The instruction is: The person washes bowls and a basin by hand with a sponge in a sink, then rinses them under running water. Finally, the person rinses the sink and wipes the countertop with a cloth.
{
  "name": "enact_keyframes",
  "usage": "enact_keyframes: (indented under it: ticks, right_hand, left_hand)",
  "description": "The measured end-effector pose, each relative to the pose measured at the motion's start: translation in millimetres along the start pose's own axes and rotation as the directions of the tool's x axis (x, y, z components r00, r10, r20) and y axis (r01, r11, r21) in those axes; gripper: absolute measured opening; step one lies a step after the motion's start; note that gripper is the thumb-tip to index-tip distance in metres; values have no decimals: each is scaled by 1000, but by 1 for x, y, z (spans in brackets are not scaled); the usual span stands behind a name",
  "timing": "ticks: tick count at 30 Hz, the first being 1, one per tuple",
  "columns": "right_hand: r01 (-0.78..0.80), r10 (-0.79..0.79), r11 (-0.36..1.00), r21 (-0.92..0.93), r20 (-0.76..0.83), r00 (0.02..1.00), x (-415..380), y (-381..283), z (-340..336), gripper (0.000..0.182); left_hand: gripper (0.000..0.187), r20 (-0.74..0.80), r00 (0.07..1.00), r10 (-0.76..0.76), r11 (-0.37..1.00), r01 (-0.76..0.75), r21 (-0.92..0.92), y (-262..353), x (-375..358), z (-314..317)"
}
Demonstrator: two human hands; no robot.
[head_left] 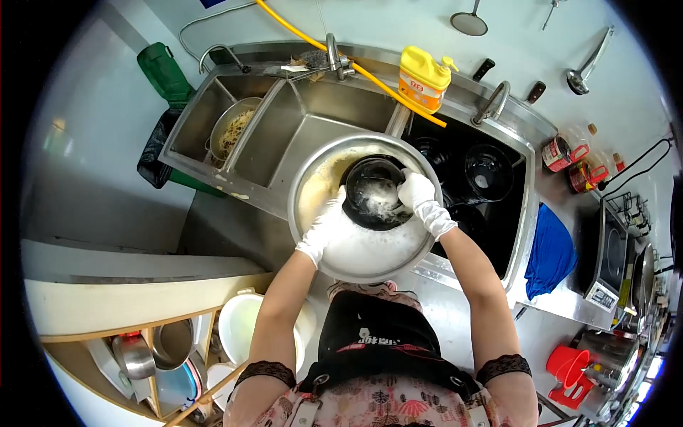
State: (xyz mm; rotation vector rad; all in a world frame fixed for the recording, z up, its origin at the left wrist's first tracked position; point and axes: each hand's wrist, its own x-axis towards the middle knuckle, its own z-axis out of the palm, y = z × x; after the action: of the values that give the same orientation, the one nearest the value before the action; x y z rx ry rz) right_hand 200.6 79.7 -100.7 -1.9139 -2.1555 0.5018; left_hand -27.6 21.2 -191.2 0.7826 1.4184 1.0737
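Note:
A black bowl point(368, 186), wet and streaked with white suds inside, is tilted over a large round metal basin point(297, 186). The basin holds foamy whitish water point(363, 252). My left hand point(326, 222), in a white glove, grips the bowl's left edge; its fingertips are partly hidden behind the rim. On the right side, my gloved right hand point(420, 196) is closed over the bowl's rim, its thumb side towards the inside. Whether a cloth or sponge is under the right hand cannot be made out. Several more black bowls point(489, 173) lie in the sink compartment to the right.
Behind the basin runs a metal sink point(320, 103) with faucets point(333, 53), a yellow hose point(370, 77) and a yellow pump bottle point(425, 80). A pot of noodle-like strands point(238, 129) sits in the left compartment. A blue cloth point(551, 252) hangs at right; a white bucket point(238, 327) stands lower left.

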Motion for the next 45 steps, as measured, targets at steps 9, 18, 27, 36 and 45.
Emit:
enact_keyframes:
  ticks: [9,18,27,36,45]
  right_hand:
    - [-549,308,662,511,481,820,21,-2,27,34]
    - [-209,91,741,638,213,973,-5,32,-1,33]
    - [291,-256,876,-385,139,957,-73,10,58,39]
    - [-358,27,575,735,420,907,-57,15,-28,24]
    - [736,-438,504,451,-601,669,-10,-89,-100,25]
  left_hand:
    - [31,291,927,-236,727,367,-580,27,-47,44]
    - [59,121,989,-83,857,133,-498,72,-60,33]
    - [73,-157,919,361,875,-276,396,113,-83,5]
    - [86,-178,775,606,692,-403,599,140,-92,-36]
    - [52,-75,975,211,916,-224,-334,190,-82,-35]
